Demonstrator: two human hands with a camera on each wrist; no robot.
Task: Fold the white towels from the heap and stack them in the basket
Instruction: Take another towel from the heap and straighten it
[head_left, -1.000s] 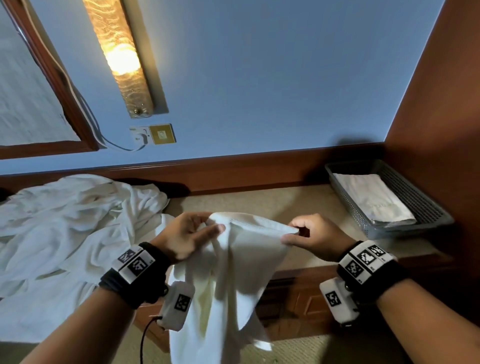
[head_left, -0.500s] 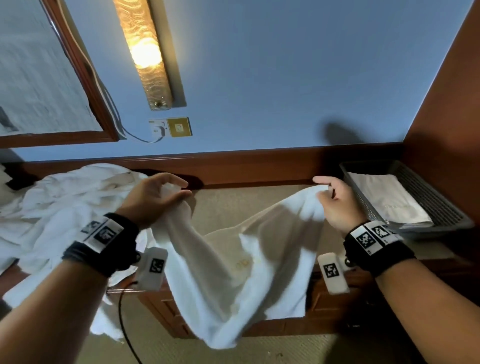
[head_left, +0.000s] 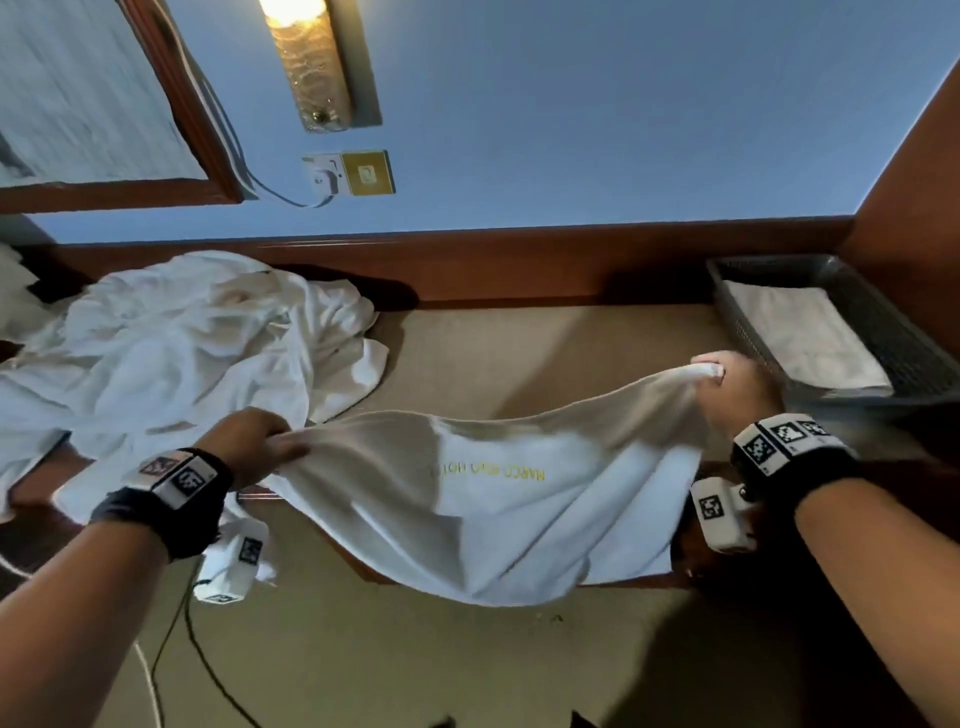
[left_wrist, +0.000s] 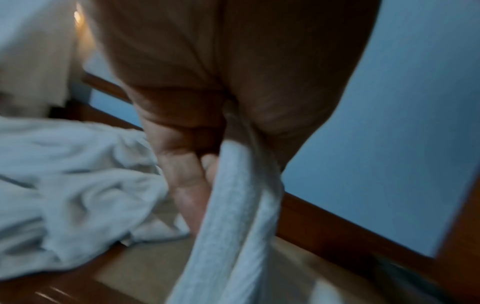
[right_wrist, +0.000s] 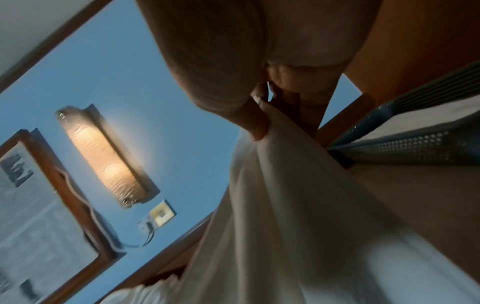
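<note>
**Towel spread between 2 hands above the counter**

The counter (head_left: 519, 353) runs left to right along the blue wall. The heap (head_left: 171, 353) of white towels covers its left end, crumpled and partly hanging over the front edge. The towel (head_left: 467, 499) in work is stretched with its long axis left to right, parallel to the counter's front edge; its upper edge sags between the hands and its lower part hangs over the front edge. Yellow stitched lettering on it appears upside down; "MARCO" is legible, the remainder is not clear. The basket (head_left: 883, 332), a dark perforated tray, sits at the counter's right end against the wood panel and holds 1 folded towel (head_left: 805, 338) lying flat.

The left hand (head_left: 249, 441) pinches the towel's left corner between thumb and curled fingers. The right hand (head_left: 737, 389) grips the right corner, fingers closed around bunched fabric, just beside the basket.
</note>
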